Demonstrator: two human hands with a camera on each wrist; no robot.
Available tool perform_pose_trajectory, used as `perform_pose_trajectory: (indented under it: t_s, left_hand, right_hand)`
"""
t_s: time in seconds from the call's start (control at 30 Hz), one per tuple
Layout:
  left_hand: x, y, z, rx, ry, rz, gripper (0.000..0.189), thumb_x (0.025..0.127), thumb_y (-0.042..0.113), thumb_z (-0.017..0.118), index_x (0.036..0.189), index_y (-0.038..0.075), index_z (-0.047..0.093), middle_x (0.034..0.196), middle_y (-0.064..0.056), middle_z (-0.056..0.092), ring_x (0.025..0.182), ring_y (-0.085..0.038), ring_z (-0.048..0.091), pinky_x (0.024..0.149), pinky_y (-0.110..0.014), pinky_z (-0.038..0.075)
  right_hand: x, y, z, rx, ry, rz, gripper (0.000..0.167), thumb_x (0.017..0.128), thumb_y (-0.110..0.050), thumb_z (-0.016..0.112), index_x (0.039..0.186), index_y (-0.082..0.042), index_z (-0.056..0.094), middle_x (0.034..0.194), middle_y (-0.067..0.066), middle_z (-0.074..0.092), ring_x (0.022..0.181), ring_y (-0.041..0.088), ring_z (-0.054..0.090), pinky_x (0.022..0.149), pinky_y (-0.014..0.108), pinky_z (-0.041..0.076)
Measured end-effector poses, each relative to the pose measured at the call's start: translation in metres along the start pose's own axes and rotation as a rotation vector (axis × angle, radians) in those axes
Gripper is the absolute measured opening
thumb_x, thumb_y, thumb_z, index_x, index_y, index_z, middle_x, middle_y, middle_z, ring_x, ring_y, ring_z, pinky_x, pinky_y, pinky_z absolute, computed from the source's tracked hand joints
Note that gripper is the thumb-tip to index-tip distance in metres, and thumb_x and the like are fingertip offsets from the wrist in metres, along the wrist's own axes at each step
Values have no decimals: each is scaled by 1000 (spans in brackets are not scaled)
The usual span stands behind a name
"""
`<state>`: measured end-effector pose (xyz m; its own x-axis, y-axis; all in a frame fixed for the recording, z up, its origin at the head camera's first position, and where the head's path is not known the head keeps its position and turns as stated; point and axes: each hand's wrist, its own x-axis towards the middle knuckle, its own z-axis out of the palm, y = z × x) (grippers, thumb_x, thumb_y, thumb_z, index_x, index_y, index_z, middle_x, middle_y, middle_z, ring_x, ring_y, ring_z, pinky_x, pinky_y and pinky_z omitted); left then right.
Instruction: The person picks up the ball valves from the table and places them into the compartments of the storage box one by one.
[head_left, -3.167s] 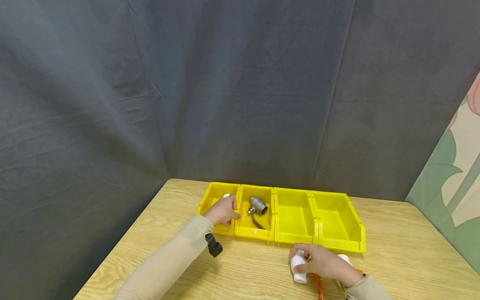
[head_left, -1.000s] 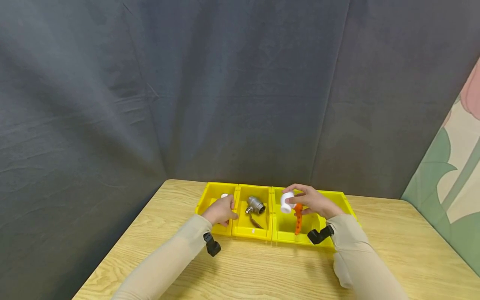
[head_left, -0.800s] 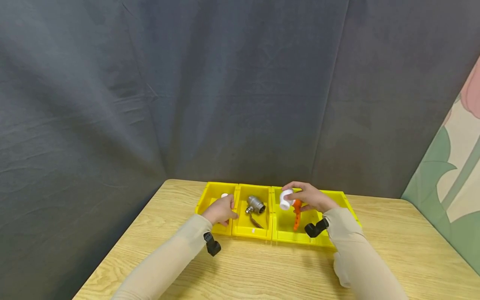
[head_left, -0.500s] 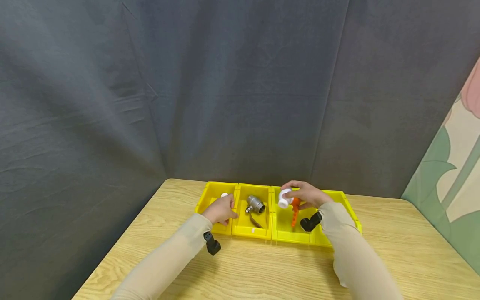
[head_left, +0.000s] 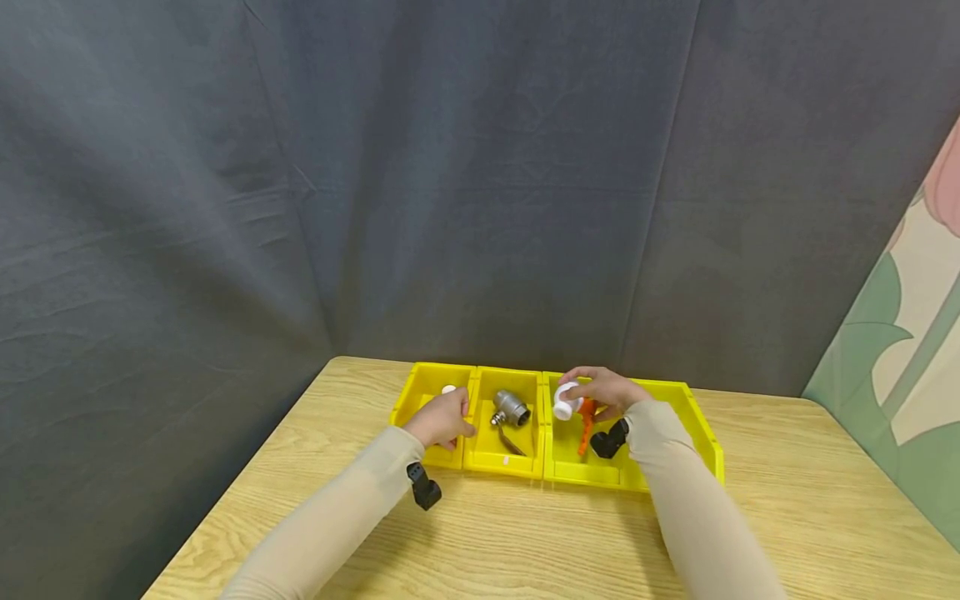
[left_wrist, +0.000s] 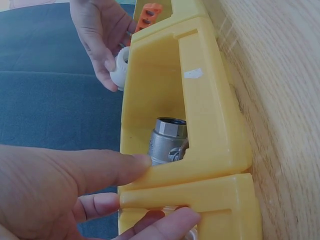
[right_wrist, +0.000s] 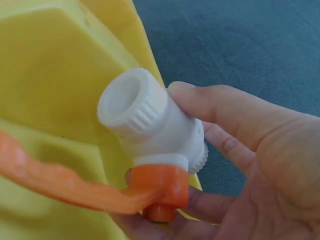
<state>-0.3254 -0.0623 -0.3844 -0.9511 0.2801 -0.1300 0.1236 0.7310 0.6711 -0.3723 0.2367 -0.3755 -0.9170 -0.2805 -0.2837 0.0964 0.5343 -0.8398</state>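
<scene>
My right hand [head_left: 603,392] holds a white plastic ball valve [right_wrist: 155,122] with an orange lever handle [right_wrist: 75,187]. Thumb and fingers close round its white body, over the third yellow bin [head_left: 573,473] from the left. In the right wrist view one round, ribbed socket end faces the camera, and the lever points left. My left hand [head_left: 444,419] grips the adjoining walls of the two leftmost bins, thumb along the second bin's [left_wrist: 200,115] side. A steel ball valve [head_left: 512,408] with a dark lever lies in that second bin.
A small white piece [head_left: 448,389] shows in the leftmost bin [head_left: 408,398], partly behind the left hand. The fourth bin [head_left: 708,450] stands at the right end of the row. The wooden table [head_left: 487,542] meets a dark grey curtain [head_left: 480,208] behind the bins.
My right hand has lifted the white valve from the table front to over the third bin, lately shifting slightly left. My left hand keeps its place.
</scene>
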Motion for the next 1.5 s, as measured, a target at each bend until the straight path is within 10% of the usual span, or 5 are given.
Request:
perform_pose_trajectory:
  t_s: [0.8,1.5]
  left_hand:
    - [0,1,0,12,-4,-16,32,84,7,74,88,5,43,74,-4,39,51,-17,49,44,-23,44]
    - [-1,3,-2,21,-15,-17,33,84,9,75,90,6,43,75,-4,40,52,-16,47,46,-24,47]
  right_hand:
    - [7,0,8,-12,25,53,45,92,-23,66,131,-4,53,114,17,54,86,26,52,70,39,55]
    - [9,-3,18,-8,22,83,40,94,-17,63,130,-2,53,89,6,55,51,13,41,59,31,51]
